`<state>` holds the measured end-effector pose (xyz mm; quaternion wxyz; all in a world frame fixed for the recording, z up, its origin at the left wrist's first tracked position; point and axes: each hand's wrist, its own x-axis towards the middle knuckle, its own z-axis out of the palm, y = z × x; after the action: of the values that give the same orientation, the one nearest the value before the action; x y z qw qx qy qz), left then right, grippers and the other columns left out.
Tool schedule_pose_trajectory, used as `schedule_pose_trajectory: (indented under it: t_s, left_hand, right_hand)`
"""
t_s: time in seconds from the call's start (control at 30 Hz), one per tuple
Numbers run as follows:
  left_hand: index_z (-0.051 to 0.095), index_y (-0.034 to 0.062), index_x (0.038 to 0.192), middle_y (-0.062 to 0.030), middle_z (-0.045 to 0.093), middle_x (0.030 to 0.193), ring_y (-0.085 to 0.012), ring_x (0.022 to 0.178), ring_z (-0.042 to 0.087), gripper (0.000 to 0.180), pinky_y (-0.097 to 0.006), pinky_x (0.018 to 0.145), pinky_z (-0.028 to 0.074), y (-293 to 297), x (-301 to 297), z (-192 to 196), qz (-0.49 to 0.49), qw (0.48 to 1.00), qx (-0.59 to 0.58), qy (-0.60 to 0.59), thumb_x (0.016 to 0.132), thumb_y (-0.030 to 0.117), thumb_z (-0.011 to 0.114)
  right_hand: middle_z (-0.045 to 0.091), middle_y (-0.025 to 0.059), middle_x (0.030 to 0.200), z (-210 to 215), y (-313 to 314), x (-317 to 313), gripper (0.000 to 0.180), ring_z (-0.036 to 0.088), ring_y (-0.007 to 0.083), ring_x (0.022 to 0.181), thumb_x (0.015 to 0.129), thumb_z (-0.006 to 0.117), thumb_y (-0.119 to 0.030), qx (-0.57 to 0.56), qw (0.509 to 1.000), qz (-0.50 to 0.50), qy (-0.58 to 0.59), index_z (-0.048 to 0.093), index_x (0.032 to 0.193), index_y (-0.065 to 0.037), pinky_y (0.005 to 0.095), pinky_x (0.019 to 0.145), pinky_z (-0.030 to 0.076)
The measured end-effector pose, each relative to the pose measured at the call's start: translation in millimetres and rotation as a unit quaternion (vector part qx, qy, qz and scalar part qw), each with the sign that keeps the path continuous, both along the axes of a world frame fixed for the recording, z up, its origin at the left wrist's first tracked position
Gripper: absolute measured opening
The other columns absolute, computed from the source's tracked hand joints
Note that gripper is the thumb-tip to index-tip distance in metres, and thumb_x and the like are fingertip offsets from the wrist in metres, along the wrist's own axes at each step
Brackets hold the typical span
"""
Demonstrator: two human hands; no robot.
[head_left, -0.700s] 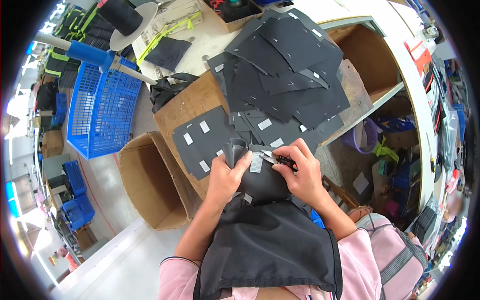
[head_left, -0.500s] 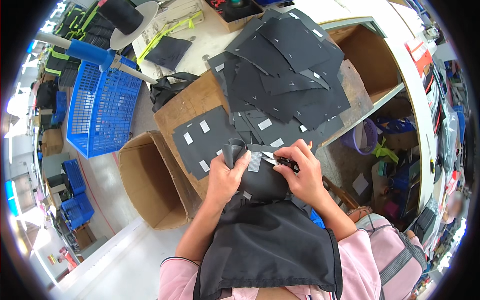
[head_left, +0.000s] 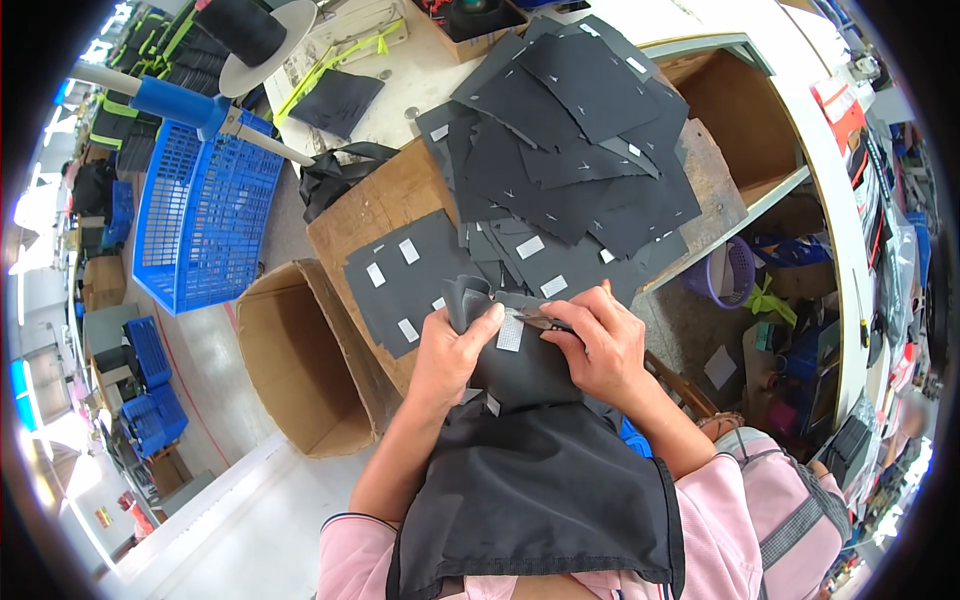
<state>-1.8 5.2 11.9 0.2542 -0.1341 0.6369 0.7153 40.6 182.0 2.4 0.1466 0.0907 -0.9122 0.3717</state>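
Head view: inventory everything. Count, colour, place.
Held panel: 1, black, centre
Snips: 1, dark, centre
Patch: 1, white, beside snips tip
Board: 1, brown, centre
Panels: many overlapping, black, on board
Table: 1, white, top
Neon strip: count unclear, yellow-green, on table
Thread spool: 1, black, top left
Large crate: 1, blue, left
Carton: 1, brown, left
Basket: 1, purple, right, below table
Apron-like cloth: 1, black, bottom centre
Edge clutter: uncountable, mixed colours, both sides
Left hand: 1, gripping held panel
Right hand: 1, holding snips
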Motion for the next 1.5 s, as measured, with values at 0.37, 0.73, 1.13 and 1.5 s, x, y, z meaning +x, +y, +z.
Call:
schedule_pose_trajectory:
  t_s: [0.37,0.73,1.13,1.5]
  left_hand:
    - [0.062,-0.0002,0.087,-0.0018,0.061,0.083,-0.0072,0.077,0.054,0.016,-0.023,0.072,0.043,-5,-5,-2,0.005,0.997,0.054,-0.053,0.085,0.016,0.064]
    - [0.062,-0.0004,0.09,-0.0028,0.062,0.084,-0.0087,0.078,0.055,0.016,-0.025,0.073,0.043,-6,-8,7,0.011,0.997,0.048,-0.063,0.082,0.013,0.065]
    - [0.06,-0.001,0.095,-0.004,0.062,0.086,-0.0105,0.08,0.056,0.019,-0.026,0.075,0.044,-8,-11,7,0.014,0.997,0.057,-0.05,0.079,0.007,0.066]
    - [0.055,-0.0001,0.11,-0.0069,0.06,0.104,-0.0178,0.096,0.057,0.032,-0.033,0.084,0.046,-21,-36,-13,0.221,0.967,0.126,-0.013,0.084,0.014,0.067]
  right_hand:
    - [0.055,0.0056,0.074,-5,0,6,0.027,0.055,0.0213,0.058,0.064,0.073,-0.006,-0.111,0.993,-0.044,0.014,0.064,0.09,-0.005,0.0311,0.055,0.046]
    - [0.055,0.0074,0.076,-8,-7,2,0.027,0.055,0.0221,0.058,0.066,0.073,-0.006,-0.07,0.997,-0.031,0.026,0.064,0.092,-0.006,0.0319,0.053,0.045]
    - [0.054,0.0071,0.078,-11,-15,-3,0.028,0.056,0.0206,0.062,0.067,0.073,-0.002,-0.086,0.996,-0.031,0.008,0.063,0.093,-0.005,0.031,0.053,0.046]
    - [0.048,0.0015,0.08,-20,-3,35,0.032,0.044,0.0101,0.065,0.073,0.069,-0.002,-0.313,0.928,-0.141,-0.143,0.055,0.102,-0.004,0.0222,0.06,0.037]
